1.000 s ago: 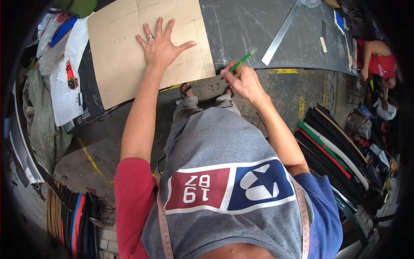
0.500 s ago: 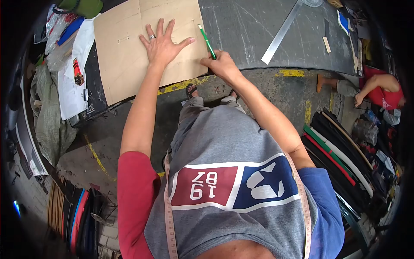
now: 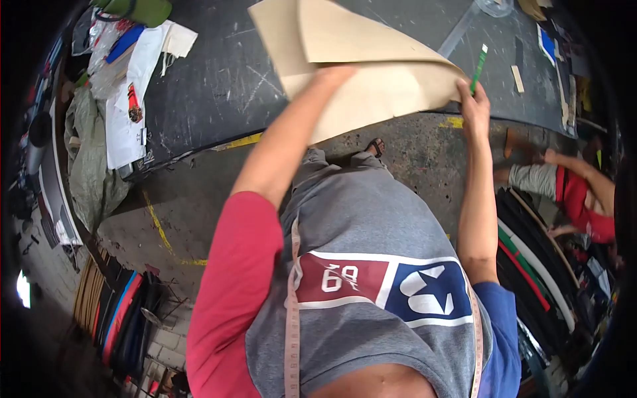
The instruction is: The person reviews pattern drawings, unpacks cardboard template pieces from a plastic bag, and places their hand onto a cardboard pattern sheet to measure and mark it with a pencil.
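A large sheet of tan card (image 3: 391, 99) is bent over on the dark worktable (image 3: 212, 86), with one part curling up and its lower edge past the table's front. My left hand (image 3: 337, 74) reaches in under the raised part, which hides its fingers. At the sheet's right corner, my right hand (image 3: 474, 99) is closed on a green pencil (image 3: 478, 69) with its white end up. That hand's thumb and fingers also meet the sheet's corner. A metal ruler (image 3: 460, 30) lies just behind the sheet, partly covered by it.
White papers (image 3: 123, 142), a red-strapped watch (image 3: 135, 106) and a green bag (image 3: 142, 10) lie at the table's left. A small tan strip (image 3: 517, 78) is at the right. Another person in red (image 3: 580, 199) sits to the right, near rolled materials (image 3: 531, 265).
The sheet, flat before, is now lifted, bent and shifted right. My left hand has gone from spread on top to under the raised part. My right hand has moved right with the pencil.
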Available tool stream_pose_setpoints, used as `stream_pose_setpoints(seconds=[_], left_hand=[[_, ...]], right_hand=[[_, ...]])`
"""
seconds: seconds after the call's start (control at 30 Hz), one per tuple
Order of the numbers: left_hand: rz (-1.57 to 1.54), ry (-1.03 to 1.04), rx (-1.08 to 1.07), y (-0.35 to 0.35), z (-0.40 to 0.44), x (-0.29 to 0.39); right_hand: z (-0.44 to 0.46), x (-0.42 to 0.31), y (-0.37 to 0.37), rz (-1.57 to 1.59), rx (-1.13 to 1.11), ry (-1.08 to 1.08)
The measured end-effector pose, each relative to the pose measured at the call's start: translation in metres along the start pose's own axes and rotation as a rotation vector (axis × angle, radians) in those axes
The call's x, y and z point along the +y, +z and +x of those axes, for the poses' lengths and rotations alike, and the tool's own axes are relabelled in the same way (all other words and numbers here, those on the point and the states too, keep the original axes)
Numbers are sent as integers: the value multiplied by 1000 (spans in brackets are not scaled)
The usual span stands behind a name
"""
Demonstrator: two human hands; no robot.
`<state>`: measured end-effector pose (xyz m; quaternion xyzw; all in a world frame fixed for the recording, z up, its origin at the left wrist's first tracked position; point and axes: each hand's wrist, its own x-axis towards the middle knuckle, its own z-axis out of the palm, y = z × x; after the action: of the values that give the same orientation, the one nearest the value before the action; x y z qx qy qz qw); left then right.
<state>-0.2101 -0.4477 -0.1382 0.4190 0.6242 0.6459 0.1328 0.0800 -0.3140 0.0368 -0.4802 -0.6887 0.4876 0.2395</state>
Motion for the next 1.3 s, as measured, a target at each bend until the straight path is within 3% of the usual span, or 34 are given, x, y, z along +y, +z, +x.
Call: stream_pose_setpoints(seconds=[0.03,0.1,0.23,0.33,0.67,0.77,1.0,1.1,1.23,1.3], left_hand=[[-42,121,113,26,6,12],[1132,-90,-106,42,15,102],[1069,-236,-239,73,27,129],[991,-132,-158,86,29,124],[1046,-142,-205,96,33,121],[1091,-138,-244,98,34,117],[1136,-35,-123,96,33,112],[1139,-64,-256,90,35,126],[1150,-103,-496,94,51,147],[1112,-57,-526,97,59,126]], right_hand=[[3,10,-8,64,24,-8],[3,22,-22,109,33,62],[0,36,-43,222,99,166],[-2,46,-52,260,121,191],[2,52,-53,271,175,266],[4,61,-60,265,101,265],[5,62,-61,207,111,322],[-5,44,-59,-70,161,219],[4,67,-53,40,235,134],[2,57,-52,5,334,132]])
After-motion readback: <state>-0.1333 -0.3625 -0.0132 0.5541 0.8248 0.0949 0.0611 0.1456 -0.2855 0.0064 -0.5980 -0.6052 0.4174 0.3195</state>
